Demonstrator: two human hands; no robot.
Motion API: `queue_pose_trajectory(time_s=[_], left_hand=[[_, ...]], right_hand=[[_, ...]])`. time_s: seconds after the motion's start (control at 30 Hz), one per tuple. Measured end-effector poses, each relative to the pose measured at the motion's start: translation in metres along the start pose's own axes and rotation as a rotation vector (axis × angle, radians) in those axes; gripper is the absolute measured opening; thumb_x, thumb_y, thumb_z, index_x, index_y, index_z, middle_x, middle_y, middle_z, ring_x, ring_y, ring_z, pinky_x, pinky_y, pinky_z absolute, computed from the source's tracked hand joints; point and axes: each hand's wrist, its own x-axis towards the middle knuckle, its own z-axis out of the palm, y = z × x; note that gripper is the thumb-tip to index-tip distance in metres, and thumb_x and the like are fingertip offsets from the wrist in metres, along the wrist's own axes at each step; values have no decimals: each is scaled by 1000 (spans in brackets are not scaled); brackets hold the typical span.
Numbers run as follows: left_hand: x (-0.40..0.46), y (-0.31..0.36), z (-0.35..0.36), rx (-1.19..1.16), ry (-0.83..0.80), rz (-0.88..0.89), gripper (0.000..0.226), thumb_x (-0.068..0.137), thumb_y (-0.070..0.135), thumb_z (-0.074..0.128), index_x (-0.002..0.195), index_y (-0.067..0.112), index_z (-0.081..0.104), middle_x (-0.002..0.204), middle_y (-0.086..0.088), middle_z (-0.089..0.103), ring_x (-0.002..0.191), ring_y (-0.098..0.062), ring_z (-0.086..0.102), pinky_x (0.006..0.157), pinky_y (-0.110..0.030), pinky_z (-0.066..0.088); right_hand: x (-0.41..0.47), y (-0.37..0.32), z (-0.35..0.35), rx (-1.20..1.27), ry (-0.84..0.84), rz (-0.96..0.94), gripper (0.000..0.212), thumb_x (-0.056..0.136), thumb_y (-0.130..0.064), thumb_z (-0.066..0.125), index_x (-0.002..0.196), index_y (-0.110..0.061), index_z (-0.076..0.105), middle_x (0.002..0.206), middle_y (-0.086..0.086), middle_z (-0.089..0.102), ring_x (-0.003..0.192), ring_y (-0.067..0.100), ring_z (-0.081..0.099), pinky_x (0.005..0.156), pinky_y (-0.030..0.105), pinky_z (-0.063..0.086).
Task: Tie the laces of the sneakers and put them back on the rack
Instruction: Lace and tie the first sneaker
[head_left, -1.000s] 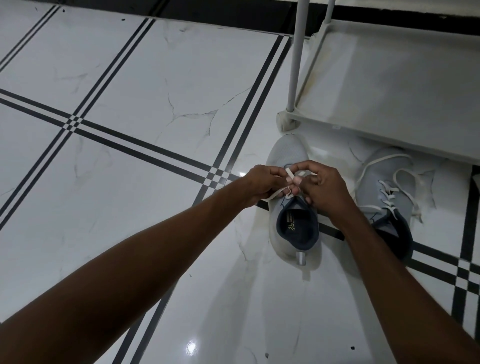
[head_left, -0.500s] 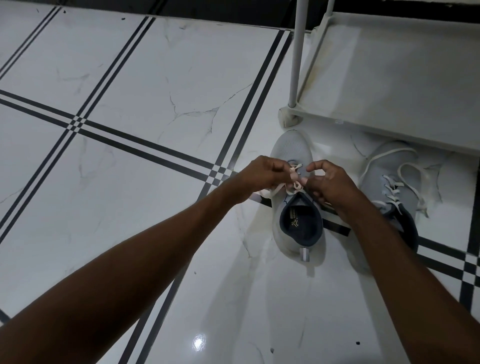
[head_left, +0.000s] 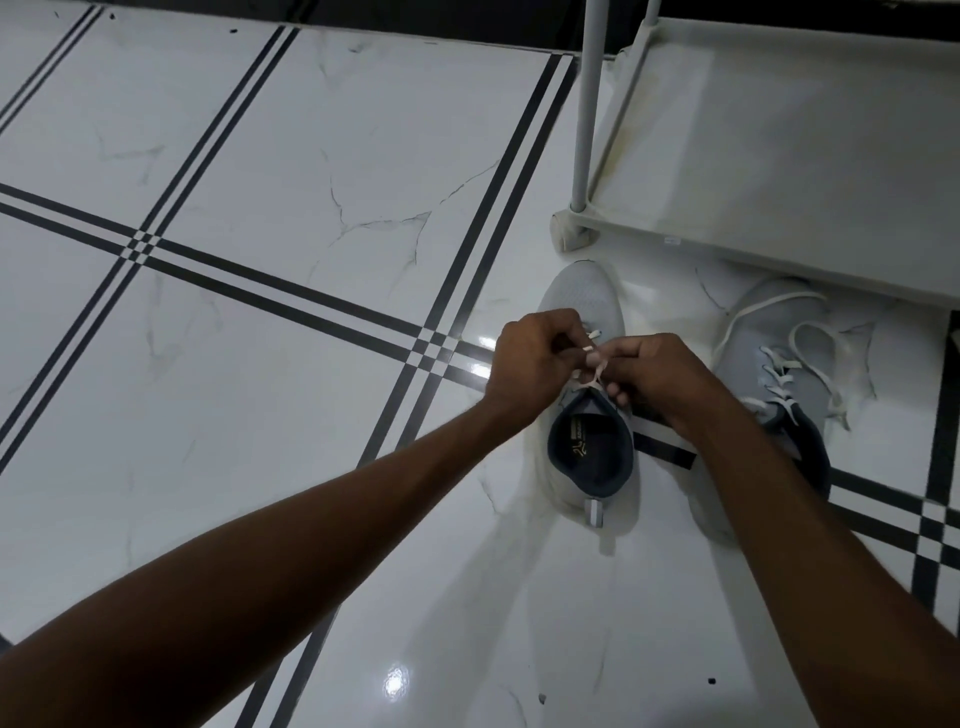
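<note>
Closer together now, left hand (head_left: 530, 358) and right hand (head_left: 657, 371) pinch the laces (head_left: 592, 376) — pulled taut over the sneaker (head_left: 582, 306).

Gold logo on sneaker insole (head_left: 582, 447), lettering too small to read
</note>
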Motion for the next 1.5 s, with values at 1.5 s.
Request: queue_pose_trajectory(time_s=[1.5], left_hand=[[-24, -38, -31, -772, -331, -817, 37, 98, 41, 57, 73, 15, 51, 61, 2, 42, 52, -8, 43, 48, -18, 41]], right_hand=[[31, 13, 27, 647, 189, 389, 35, 98, -7, 35, 68, -19, 47, 59, -1, 33, 25, 6, 25, 30, 9, 17]])
